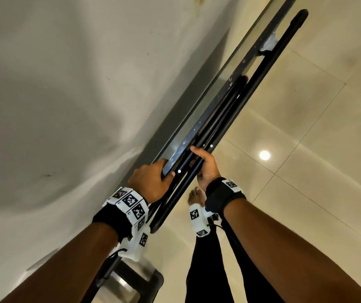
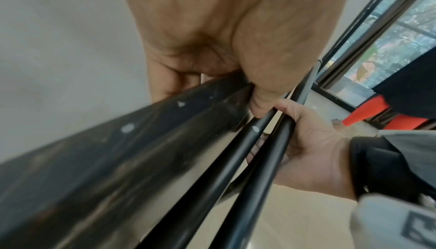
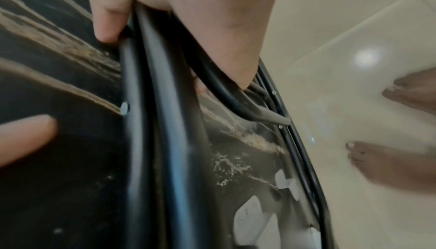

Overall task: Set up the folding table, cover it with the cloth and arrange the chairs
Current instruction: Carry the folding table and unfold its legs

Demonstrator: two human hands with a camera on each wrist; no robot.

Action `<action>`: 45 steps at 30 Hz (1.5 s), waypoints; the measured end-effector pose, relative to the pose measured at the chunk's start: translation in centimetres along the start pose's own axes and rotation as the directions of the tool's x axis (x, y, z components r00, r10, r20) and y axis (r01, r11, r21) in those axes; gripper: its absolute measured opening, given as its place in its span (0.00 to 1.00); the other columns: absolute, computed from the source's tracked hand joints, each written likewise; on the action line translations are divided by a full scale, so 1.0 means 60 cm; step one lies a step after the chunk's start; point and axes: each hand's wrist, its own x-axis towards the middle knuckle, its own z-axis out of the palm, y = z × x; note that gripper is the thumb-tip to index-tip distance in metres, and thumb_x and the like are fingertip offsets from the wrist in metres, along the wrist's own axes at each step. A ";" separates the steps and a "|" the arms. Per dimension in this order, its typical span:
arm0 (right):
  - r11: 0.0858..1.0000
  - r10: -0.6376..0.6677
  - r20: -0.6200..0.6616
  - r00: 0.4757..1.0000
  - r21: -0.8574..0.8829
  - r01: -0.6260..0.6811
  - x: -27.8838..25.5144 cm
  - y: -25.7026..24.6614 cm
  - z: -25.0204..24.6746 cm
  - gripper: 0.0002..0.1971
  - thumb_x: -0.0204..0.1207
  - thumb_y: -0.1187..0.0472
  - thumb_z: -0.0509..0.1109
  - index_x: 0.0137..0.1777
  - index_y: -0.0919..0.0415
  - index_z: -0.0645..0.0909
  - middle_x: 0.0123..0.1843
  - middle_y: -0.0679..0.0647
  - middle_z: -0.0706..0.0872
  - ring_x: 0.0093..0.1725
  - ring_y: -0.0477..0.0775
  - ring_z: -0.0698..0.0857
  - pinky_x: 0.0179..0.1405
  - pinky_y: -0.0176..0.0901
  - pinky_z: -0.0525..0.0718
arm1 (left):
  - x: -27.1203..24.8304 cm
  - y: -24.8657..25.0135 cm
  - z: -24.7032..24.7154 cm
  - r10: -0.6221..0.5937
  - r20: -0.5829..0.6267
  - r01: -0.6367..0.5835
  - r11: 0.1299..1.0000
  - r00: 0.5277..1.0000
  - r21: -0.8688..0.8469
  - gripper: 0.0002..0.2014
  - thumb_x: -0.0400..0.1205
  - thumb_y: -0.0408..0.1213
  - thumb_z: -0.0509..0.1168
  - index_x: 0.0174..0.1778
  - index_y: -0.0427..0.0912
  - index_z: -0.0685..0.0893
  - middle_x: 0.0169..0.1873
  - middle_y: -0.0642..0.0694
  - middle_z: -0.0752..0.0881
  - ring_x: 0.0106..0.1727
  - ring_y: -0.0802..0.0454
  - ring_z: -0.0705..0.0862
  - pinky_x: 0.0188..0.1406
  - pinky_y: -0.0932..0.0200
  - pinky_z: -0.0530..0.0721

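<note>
The folding table (image 1: 199, 127) is standing folded on edge, running from near the person's hands away to the far right, close beside the pale wall (image 1: 55, 84) on its left. The left hand (image 1: 150, 182) is grasping the near end of the tabletop's dark edge, fingers curling over the side toward the wall and the thumb lying on the side facing the person. The right hand (image 1: 205, 169) is grasping the black leg tubes (image 1: 251, 88) folded flat against the underside, fingers wrapping round them just right of the left hand. In the left wrist view the two hands are sitting almost touching, with the tubes passing between them. In the right wrist view the underside of the tabletop (image 3: 59, 159) is showing dark with pale streaks, and white brackets (image 3: 254, 217) are fixing the tubes further along.

The gap between table and wall is narrow; whether the top is touching the wall cannot be told. To the right the tiled floor (image 1: 306, 127) is lying open and glossy, reflecting a ceiling light. The person's bare feet (image 3: 401, 122) are standing on the tiles just right of the table. A dark-framed piece (image 1: 136, 281) is sitting near the wall at the bottom edge of the head view.
</note>
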 end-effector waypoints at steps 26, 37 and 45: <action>0.973 0.078 -0.148 0.986 0.229 -0.042 -0.015 0.032 -0.045 0.15 0.56 0.54 0.82 0.42 0.60 0.88 0.39 0.60 0.84 0.37 0.60 0.84 0.40 0.53 0.81 | 0.025 0.112 0.016 0.129 0.034 -0.133 0.949 0.991 0.285 0.11 0.84 0.46 0.66 0.48 0.42 0.88 0.42 0.43 0.91 0.47 0.42 0.90 0.51 0.51 0.89; 0.913 0.010 -0.220 0.975 0.401 0.081 -0.220 -0.027 -0.142 0.11 0.62 0.58 0.79 0.39 0.64 0.85 0.31 0.57 0.86 0.28 0.54 0.86 0.29 0.41 0.83 | -0.104 0.251 0.040 0.281 0.155 -0.320 0.861 0.947 0.394 0.09 0.83 0.44 0.66 0.47 0.42 0.87 0.47 0.42 0.91 0.50 0.41 0.90 0.51 0.52 0.86; 0.800 -0.047 -0.370 0.928 0.543 0.256 -0.403 -0.069 -0.261 0.11 0.80 0.66 0.64 0.37 0.64 0.82 0.27 0.56 0.84 0.24 0.53 0.84 0.24 0.39 0.82 | -0.222 0.420 0.086 0.396 0.307 -0.501 0.694 0.865 0.517 0.10 0.84 0.43 0.65 0.52 0.40 0.86 0.52 0.39 0.89 0.55 0.39 0.89 0.54 0.50 0.85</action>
